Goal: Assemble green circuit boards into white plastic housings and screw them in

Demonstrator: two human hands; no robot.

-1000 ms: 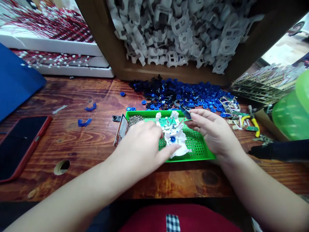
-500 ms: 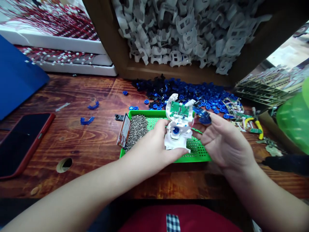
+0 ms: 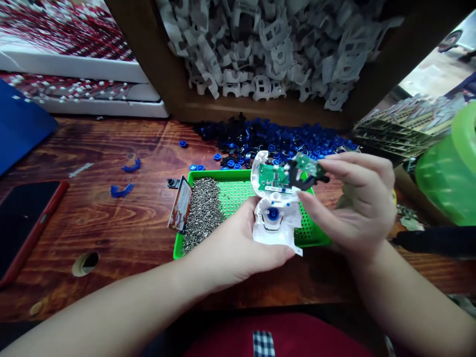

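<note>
1. White moulded plastic housing with a green circuit board in its upper half and a blue round button lower down [image 3: 277,208] – held up between both hands, above the near right part of the green perforated plastic tray [image 3: 238,193].
2. Left hand [image 3: 238,245] – fingers curled round the housing's lower left edge from below, thumb along its bottom; closed on it.
3. Right hand [image 3: 353,203] – just right of the housing, thumb and fingertips pinching a small green circuit board with a black part on it [image 3: 310,171], which touches the housing's top right corner.
4. Pile of small silver metal screws [image 3: 203,213] – in the tray's left part, just left of the left hand.
5. Small red-and-white printed card [image 3: 180,204] – leaning on the tray's left wall, beyond the screws.
6. Heap of blue and black plastic buttons [image 3: 267,139] – on the brown wooden table [image 3: 122,223], behind both hands.
7. Brown box full of white plastic housings [image 3: 267,49] – further back, beyond the blue heap.
8. Phone in a red case [image 3: 22,218] – far left of the left hand, at the frame edge.
9. Green translucent plastic container [image 3: 446,168] – right of the right hand.
</note>
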